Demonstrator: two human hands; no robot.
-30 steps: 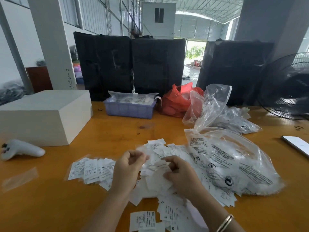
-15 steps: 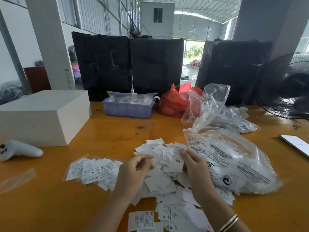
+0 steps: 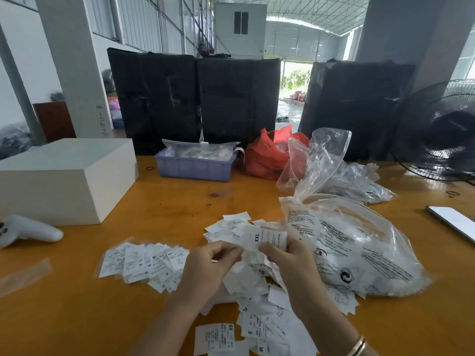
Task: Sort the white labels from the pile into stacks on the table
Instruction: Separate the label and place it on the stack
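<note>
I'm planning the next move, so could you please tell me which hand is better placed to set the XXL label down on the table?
Right. The right hand pinches the XXL label above the pile; the left hand only meets its near edge, fingers curled.

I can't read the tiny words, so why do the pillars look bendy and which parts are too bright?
Head view: the wide lens bends the pillar near the edge; the doorway is glaring white with daylight; the XXL label reads sharp, but small print on the pile of labels is blurry.
</note>
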